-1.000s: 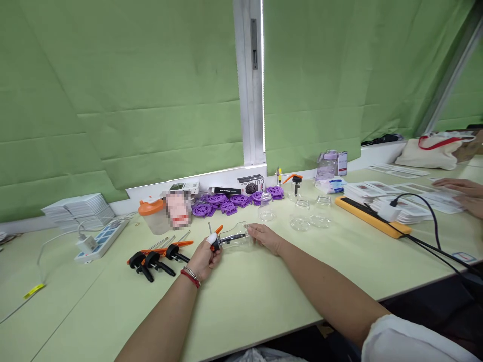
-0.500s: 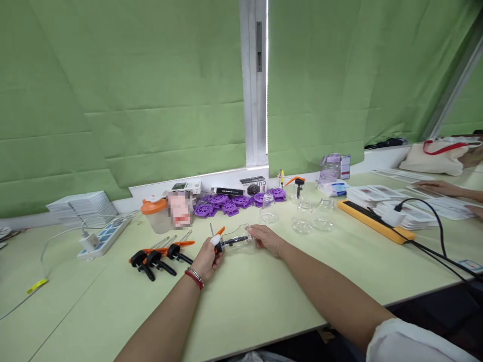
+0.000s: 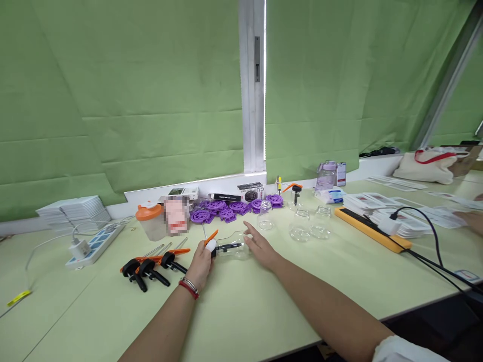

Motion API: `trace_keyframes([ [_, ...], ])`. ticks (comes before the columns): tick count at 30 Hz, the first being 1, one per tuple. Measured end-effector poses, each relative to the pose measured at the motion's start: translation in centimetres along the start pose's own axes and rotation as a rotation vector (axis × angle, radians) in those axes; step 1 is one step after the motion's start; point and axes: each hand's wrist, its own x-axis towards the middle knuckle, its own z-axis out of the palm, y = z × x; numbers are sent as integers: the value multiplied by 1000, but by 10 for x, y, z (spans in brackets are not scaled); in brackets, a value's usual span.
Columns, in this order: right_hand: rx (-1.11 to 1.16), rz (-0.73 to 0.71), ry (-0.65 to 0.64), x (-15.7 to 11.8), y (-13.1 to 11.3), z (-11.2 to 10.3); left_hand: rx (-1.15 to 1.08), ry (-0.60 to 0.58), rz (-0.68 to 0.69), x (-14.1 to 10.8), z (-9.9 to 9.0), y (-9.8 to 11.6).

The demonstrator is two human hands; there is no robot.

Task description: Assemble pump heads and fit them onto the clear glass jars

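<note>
A clear bottle [image 3: 234, 249] lies on its side above the table, with a black tube inside and a black cap with an orange lever at its left end. My left hand [image 3: 202, 261] is closed around that cap end. Beside the bottle's right end, my right hand [image 3: 260, 246] has its fingers apart; whether it touches the plastic is unclear. Several black pump tops [image 3: 151, 269] with orange levers and metal tubes lie left of my left hand. Clear bottles [image 3: 301, 226] stand to the right, and one behind them [image 3: 295, 196] carries a black and orange top.
Purple parts [image 3: 226, 210] are piled along the back near an orange-lidded cup [image 3: 151, 223]. A white power strip [image 3: 98, 246] lies left, an orange one [image 3: 372, 230] right, with black cables. Paper stacks and another person's hand [image 3: 471, 221] are at far right.
My right hand's fingers have spread and come off their grip on the bottle's right end. The view has shifted slightly. The other person's hand has moved over the papers.
</note>
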Motion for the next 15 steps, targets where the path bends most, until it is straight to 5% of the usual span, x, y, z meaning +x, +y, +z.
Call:
trace_keyframes([
  [4,-306,-240,-52,-4,-4,8,55,56,135,-1,1,-1],
  [10,-436,-83,85,8,10,18,335,-35,516,-4,-2,6],
  [13,-501,77,94,20,15,18,774,170,644,2,-18,14],
  [15,-570,82,78,29,16,18,1086,395,545,6,-33,21],
])
